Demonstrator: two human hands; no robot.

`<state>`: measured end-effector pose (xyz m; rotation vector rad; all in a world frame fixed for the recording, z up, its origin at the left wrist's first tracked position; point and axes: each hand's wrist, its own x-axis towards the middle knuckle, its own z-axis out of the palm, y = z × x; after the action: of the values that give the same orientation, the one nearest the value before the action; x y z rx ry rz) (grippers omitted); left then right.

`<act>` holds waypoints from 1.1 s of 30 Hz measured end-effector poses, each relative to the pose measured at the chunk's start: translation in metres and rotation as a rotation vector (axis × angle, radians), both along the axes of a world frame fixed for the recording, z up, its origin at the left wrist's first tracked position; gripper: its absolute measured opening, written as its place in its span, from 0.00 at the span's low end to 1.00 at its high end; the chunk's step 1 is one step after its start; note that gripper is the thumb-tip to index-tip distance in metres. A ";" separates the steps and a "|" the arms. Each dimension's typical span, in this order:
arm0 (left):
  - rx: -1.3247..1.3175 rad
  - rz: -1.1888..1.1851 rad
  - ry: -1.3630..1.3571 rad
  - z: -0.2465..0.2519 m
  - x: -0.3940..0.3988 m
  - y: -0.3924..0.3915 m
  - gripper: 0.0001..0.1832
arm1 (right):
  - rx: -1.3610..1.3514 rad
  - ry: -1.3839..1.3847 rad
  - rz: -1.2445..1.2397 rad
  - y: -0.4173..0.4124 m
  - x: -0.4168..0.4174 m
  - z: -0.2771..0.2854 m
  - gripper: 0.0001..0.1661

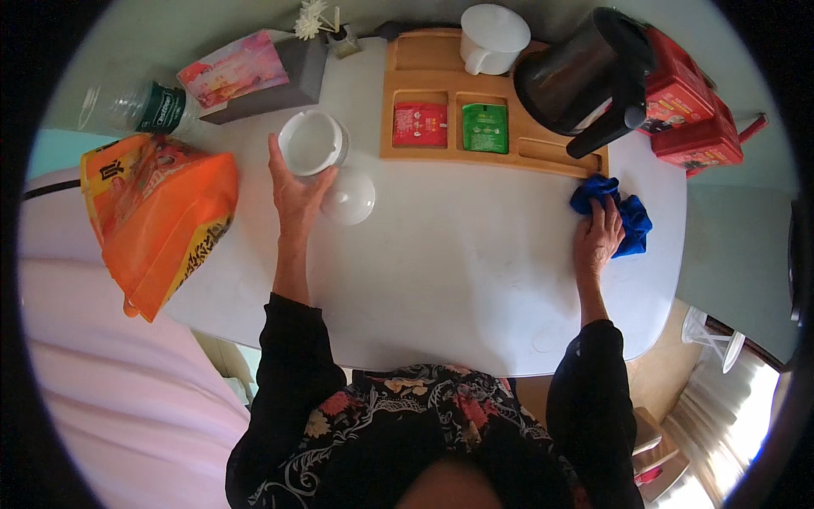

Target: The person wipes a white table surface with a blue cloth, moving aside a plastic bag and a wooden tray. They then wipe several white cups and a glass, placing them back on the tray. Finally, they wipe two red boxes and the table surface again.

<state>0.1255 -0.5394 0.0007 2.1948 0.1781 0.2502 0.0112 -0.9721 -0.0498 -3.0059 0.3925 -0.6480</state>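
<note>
My left hand (299, 197) is around the near side of a white lidless jar (310, 143), thumb on its right and fingers on its left. The jar has a small notch in its rim, and it looks hollow from above. A round white lid (350, 197) with a knob lies on the table just right of my left thumb. Over at the right side, my right hand (598, 235) presses its fingers into a crumpled blue cloth (631, 223). The cloth lies by the near right corner of a wooden tray (432, 81).
The tray bears a red sachet (420, 125), a green sachet (485, 128), a white mug (495, 38) and a dark kettle (566, 73). Red boxes (696, 133) stand beyond it. At left are an orange bag (172, 210), a plastic bottle (137, 108) and a tissue box (299, 70).
</note>
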 end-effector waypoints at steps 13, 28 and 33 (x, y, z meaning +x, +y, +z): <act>0.161 -0.124 -0.088 -0.014 0.010 0.018 0.40 | 0.014 -0.006 -0.006 0.006 0.001 0.006 0.19; 0.096 -0.284 -0.199 0.027 0.037 -0.016 0.39 | 0.034 0.036 -0.032 0.005 0.000 0.008 0.18; 0.127 -0.392 -0.222 0.036 0.082 -0.060 0.39 | 0.013 0.002 -0.025 0.005 0.003 0.007 0.18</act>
<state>0.2075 -0.5993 0.0369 2.2524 -0.3980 0.2869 0.0139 -0.9668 -0.0429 -2.9937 0.4341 -0.6419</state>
